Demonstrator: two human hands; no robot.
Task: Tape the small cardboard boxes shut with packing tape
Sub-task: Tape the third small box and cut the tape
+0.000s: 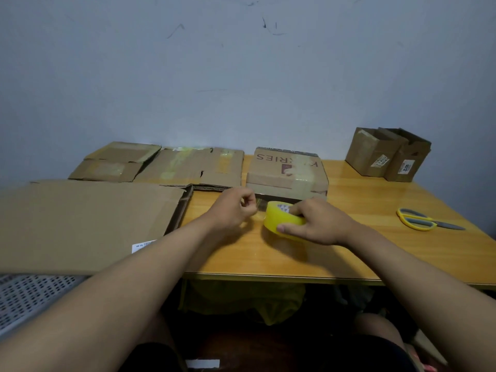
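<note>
A yellow roll of packing tape rests on the wooden table, and my right hand grips it from the right with fingers over its rim. My left hand is just left of the roll, fingers pinched together as if on the clear tape end; the strip itself is too faint to make out. Right behind the roll stands a small closed cardboard box printed with letters, old tape on its top. Two more small boxes stand at the back right.
Yellow-handled scissors lie on the table to the right. Flattened cardboard pieces lie at the back left, a large flat cardboard sheet covers the left side. A perforated white surface sits at lower left. My knees are under the table's front edge.
</note>
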